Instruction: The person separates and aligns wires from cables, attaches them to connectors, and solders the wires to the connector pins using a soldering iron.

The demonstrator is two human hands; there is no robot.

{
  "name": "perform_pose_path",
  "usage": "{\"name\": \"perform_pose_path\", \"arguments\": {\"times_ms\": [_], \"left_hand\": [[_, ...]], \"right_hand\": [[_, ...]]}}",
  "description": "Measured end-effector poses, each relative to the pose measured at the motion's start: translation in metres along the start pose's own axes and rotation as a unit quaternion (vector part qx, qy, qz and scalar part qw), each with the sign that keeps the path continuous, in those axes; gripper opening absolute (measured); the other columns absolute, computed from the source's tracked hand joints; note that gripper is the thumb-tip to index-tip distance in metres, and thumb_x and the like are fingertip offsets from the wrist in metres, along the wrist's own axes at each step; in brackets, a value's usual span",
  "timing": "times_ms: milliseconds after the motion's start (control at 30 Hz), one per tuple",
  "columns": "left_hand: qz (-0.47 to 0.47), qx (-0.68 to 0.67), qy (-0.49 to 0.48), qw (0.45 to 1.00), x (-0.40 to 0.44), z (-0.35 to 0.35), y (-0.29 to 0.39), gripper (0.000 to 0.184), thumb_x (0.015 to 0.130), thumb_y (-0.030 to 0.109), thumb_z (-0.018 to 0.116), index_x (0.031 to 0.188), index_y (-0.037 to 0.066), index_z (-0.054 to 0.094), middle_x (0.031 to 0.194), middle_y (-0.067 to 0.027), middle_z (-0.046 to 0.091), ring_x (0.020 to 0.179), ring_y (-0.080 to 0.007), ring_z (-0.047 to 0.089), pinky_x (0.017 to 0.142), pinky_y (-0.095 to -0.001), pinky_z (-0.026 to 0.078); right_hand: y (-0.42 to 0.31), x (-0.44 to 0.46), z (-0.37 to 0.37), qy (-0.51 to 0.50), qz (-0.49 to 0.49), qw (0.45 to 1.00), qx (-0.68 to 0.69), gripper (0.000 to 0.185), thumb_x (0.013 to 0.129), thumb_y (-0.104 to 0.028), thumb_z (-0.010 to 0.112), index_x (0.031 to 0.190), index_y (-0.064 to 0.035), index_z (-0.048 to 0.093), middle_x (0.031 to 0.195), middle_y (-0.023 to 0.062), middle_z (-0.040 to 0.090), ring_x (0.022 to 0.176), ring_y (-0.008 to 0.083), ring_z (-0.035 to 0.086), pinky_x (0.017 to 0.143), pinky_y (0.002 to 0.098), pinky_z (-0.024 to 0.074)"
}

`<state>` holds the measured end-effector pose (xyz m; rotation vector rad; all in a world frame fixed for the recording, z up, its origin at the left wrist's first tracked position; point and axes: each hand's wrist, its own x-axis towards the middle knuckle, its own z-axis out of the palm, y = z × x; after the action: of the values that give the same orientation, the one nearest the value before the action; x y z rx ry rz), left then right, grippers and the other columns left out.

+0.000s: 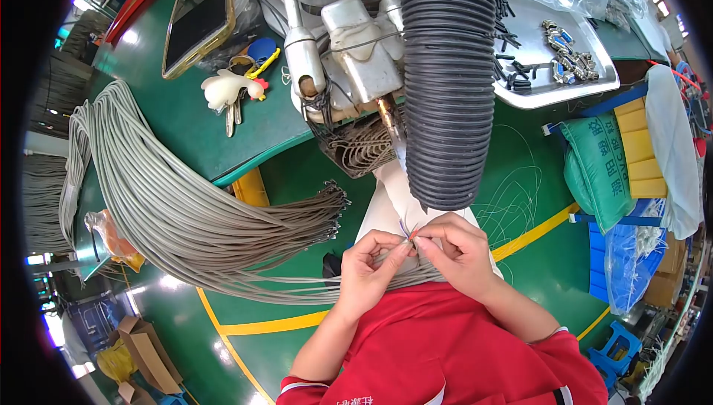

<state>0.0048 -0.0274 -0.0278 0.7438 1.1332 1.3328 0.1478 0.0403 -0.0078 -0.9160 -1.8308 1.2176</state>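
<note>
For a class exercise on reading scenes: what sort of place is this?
Probably a cable workshop: a thick bundle of grey cables runs off the green bench, a tray holds metal connectors, and the left hand and right hand pinch thin coloured wires.

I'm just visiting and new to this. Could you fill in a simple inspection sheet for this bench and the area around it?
Surface: green tabletop, glossy.
Work pieces: thin coloured wires at the fingertips; exact number too small to tell.
Clutter: phone, chicken figure and keys together.
Hands: left hand and right hand, bare, both pinching the wires.
Cables: thick grey bundle overhanging the edge; some strands reach the hands.
Surroundings: black corrugated hose, metal tray with connectors, green sack.
Spills: nothing seen.
</note>
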Motion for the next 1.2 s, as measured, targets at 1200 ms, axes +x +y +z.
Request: {"name": "perform_pose_path", "arguments": {"times_ms": [1200], "left_hand": [[-0.01, -0.033, 0.023, 0.999, -0.003, 0.003, -0.002, 0.009, 0.082, 0.0, 0.055, 0.089, -0.003, 0.05, 0.083, -0.0074, 0.06, 0.077, -0.009, 0.057, 0.071, -0.0198, 0.045]], "right_hand": [[0.014, -0.002, 0.0, -0.009, 0.067, 0.994, 0.088, 0.01, 0.074, -0.001, 0.061, 0.084, 0.0001, 0.063, 0.075, 0.0044, 0.058, 0.045, 0.0037, 0.038, 0.042, 0.0185, 0.0304]]}}
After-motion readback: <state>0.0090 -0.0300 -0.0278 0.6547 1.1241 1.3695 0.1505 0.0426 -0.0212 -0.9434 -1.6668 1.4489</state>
